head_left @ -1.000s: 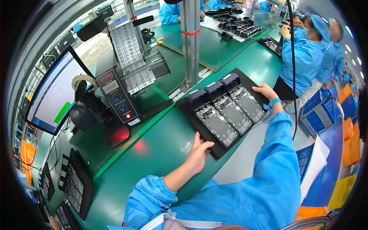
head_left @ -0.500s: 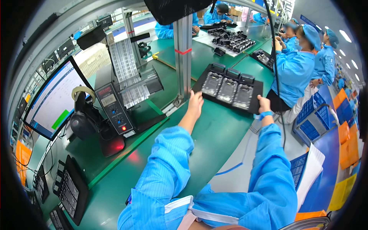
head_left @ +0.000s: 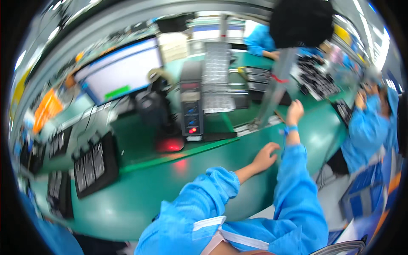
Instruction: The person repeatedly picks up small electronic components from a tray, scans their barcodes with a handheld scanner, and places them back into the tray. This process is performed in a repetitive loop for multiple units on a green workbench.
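Note:
My left hand is over the green bench top, fingers apart and loosely bent, with nothing in it. Farther right and higher, my right hand is at the right corner of a black tray. Its fingers look curled but are smeared, so whether they grip the tray is unclear. Flat, dark rectangular units lie in rows on the tray, which sits on the far side of the metal post; the post hides part of it.
A control box with a label feeder, a scanner on a stand and a monitor stand beyond a green strip. More loaded black trays lie at left. Co-workers in blue sit at right; a blue crate is on the floor.
My view has swung right to left across the bench. The tray has moved from in front of the post to behind it. My left hand has let go of it.

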